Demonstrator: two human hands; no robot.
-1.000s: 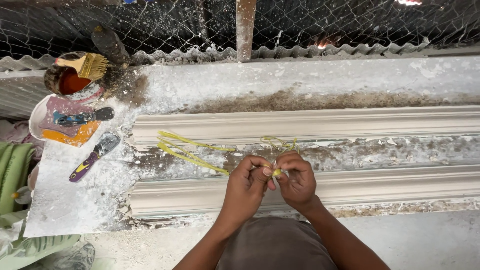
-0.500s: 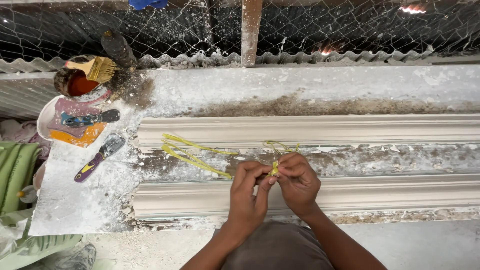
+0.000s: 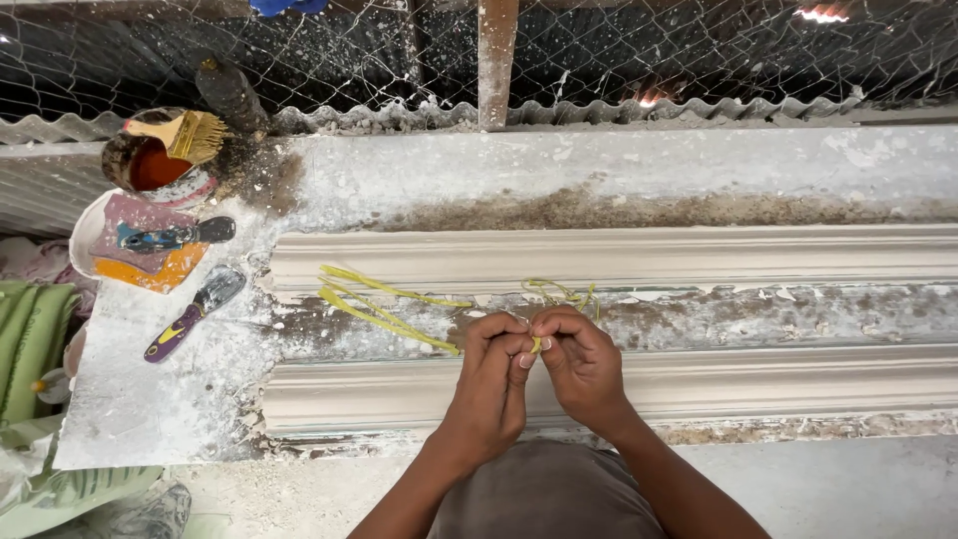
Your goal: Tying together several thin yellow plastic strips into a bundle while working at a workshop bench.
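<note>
My left hand (image 3: 494,374) and my right hand (image 3: 584,364) meet fingertip to fingertip over a long white plaster moulding (image 3: 758,384), both pinching a thin yellow-green strip (image 3: 384,314). Loose ends of the strip trail left across the dusty gap between this moulding and a second moulding (image 3: 699,258) behind it. A small tangle of the same strip (image 3: 561,291) lies just beyond my right hand.
At the left stand a tin (image 3: 155,165) with a brush (image 3: 185,135), a plate (image 3: 85,235) holding a blue-handled scraper (image 3: 170,236), and a purple-handled scraper (image 3: 190,314) on the dusty slab. Wire mesh and a post (image 3: 497,60) run behind. Green cloth (image 3: 30,349) lies far left.
My hands have stayed together on the strip, shifting slightly lower and to the right in view; the fingers have reworked their pinch. Nothing else moved.
</note>
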